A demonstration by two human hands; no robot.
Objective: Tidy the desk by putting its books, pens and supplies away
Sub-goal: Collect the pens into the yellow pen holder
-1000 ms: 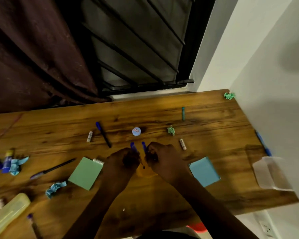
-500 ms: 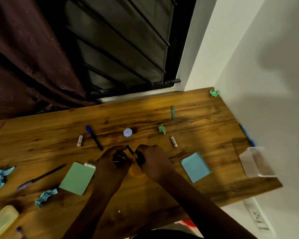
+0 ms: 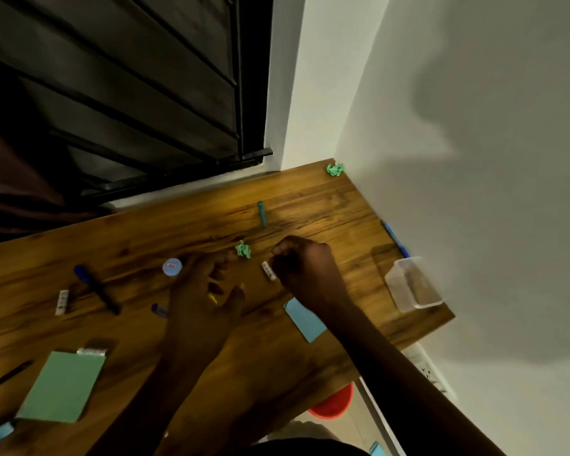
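My left hand (image 3: 204, 291) hovers open, fingers spread, over the middle of the wooden desk (image 3: 326, 209); a blue pen end (image 3: 158, 310) and a bit of yellow (image 3: 213, 298) show at its edges. My right hand (image 3: 305, 268) is curled into a fist, and its fingertips pinch the near end of a small white stick (image 3: 268, 270) lying on the desk. A crumpled green paper (image 3: 243, 249) lies between the two hands. A round blue lid (image 3: 172, 267) sits just left of my left hand.
A clear plastic box (image 3: 413, 286) stands at the desk's right edge by the wall, a blue pen (image 3: 396, 239) behind it. Also on the desk: teal cap (image 3: 262, 213), blue pad (image 3: 305, 320), green pad (image 3: 61, 386), dark pen (image 3: 96, 290), another white stick (image 3: 62, 301), corner green crumple (image 3: 335, 168).
My hands have come apart. The right one moved right to the white stick; the left one opened and spread. The blue pens they held together are gone from the fingers. The view swung right.
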